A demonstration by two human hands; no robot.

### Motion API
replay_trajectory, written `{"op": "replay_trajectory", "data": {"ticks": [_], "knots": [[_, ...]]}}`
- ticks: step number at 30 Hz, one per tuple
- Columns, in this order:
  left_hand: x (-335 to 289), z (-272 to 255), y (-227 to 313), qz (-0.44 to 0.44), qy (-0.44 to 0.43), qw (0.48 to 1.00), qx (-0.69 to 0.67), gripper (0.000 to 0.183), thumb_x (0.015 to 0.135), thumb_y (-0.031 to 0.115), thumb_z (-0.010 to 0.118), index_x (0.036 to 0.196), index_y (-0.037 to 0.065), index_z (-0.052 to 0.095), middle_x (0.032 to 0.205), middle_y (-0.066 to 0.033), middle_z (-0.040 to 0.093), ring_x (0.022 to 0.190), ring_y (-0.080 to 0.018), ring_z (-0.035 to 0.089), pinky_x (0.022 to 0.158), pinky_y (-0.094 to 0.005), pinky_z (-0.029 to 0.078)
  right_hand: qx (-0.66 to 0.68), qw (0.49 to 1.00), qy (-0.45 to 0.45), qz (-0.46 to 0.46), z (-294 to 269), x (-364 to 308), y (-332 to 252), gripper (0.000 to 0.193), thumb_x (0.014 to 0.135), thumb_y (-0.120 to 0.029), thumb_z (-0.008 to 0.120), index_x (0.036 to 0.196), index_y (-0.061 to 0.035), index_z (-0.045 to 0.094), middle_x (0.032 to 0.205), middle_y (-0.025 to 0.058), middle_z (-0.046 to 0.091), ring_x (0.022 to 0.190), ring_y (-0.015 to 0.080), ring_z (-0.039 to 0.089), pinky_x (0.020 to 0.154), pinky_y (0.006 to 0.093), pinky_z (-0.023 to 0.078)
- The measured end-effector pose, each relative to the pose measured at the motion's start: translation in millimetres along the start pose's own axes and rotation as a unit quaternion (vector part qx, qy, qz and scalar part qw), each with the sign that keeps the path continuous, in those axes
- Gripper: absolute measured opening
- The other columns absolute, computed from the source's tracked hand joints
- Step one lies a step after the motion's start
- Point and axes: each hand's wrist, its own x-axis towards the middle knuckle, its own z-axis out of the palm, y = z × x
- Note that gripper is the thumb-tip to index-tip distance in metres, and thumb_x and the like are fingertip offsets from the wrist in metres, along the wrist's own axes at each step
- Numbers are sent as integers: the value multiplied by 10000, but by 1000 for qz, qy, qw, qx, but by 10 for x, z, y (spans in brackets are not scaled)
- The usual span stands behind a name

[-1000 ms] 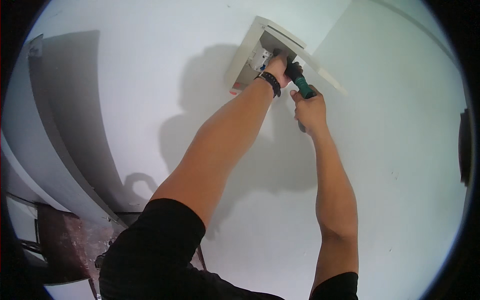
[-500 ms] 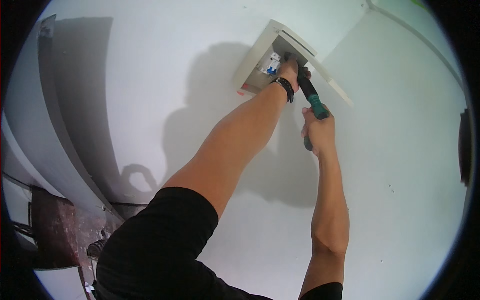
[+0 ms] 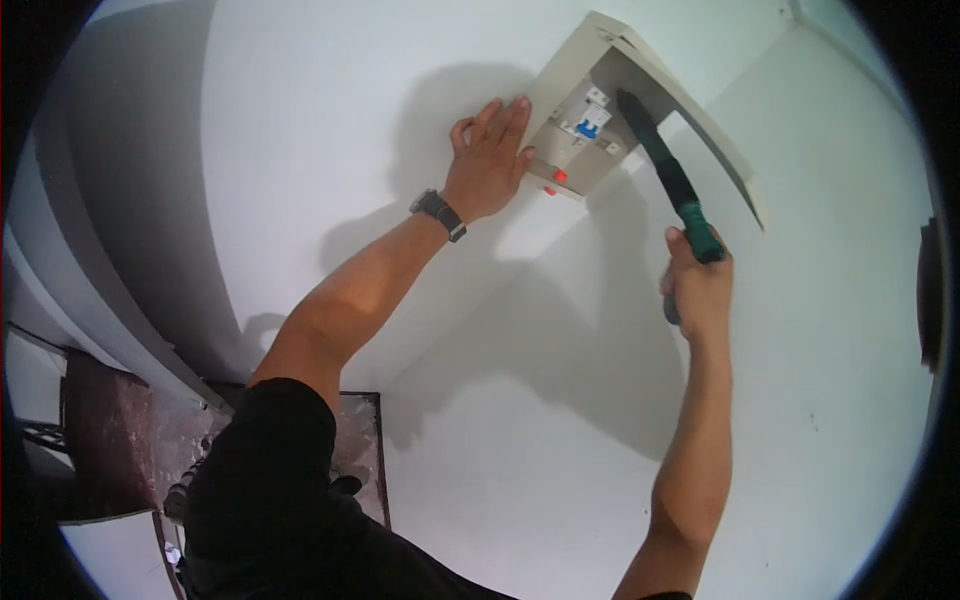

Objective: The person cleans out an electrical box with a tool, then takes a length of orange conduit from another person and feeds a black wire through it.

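Right hand (image 3: pixel 700 290) holding a green-and-black tool (image 3: pixel 668 168) up into a wall box (image 3: pixel 572 72)

The person is gripping the tool by its lower end, the fingers of the right hand wrapping firmly around the handle. The long dark shaft is slanting up and to the left, and its tip is reaching inside the cream-coloured box, to the right of a white breaker (image 3: pixel 592 118) with a blue switch. Whether the tip is touching the back or side of the box, the view is not showing clearly.

The left hand (image 3: pixel 488 165) is lying spread beside the box, palm toward the wall (image 3: pixel 480 340); its fingertips and thumb are meeting or nearly meeting the box's left edge, and it is visibly holding nothing. A dark wristwatch (image 3: pixel 438 214) is circling that wrist.

The box is sitting high on the wall, near the corner, its cover (image 3: pixel 740 185) standing out on the right. A red plug (image 3: pixel 560 175) is showing at its lower end. At far left, a grey curved panel (image 3: pixel 100 260) is rising above a reddish floor (image 3: pixel 120 440).
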Motion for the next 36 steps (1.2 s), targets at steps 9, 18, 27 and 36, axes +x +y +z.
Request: {"op": "replay_trajectory", "data": {"ticks": [9,18,27,36], "knots": [[-6,-46,383,-45,-39,998,-2,617,1015,298,517,1541,41,321,1612,-173,322,1484,-338,290,1108,-593,238,7,999,19,31,169,316,-183,223,934,-204,727,893,-17,614,618,23,519,500,139,491,471,312,421],[1219,385,1237,-454,-201,464,-734,367,978,452,539,1113,120,615,1050,-84,674,960,-242,659,868,-414,547,-34,999,-15,-25,141,247,-390,263,938,-257,712,910,-10,629,641,51,549,489,164,520,466,340,441],[952,129,1626,-383,90,754,-526,433,899,341,690,1194,41,588,1118,-114,617,995,-249,590,914,-463,463,-134,989,-49,26,-124,376,-543,234,949,-230,679,944,3,656,684,56,571,511,164,536,466,332,451],[1353,-743,1826,393,160,886,-188,188,855,336,744,1015,263,677,944,26,538,960,-207,546,942,-431,402,-59,996,-62,-35,-230,407,-600,42,886,-10,566,891,29,583,724,74,593,547,155,549,456,327,437]]}}
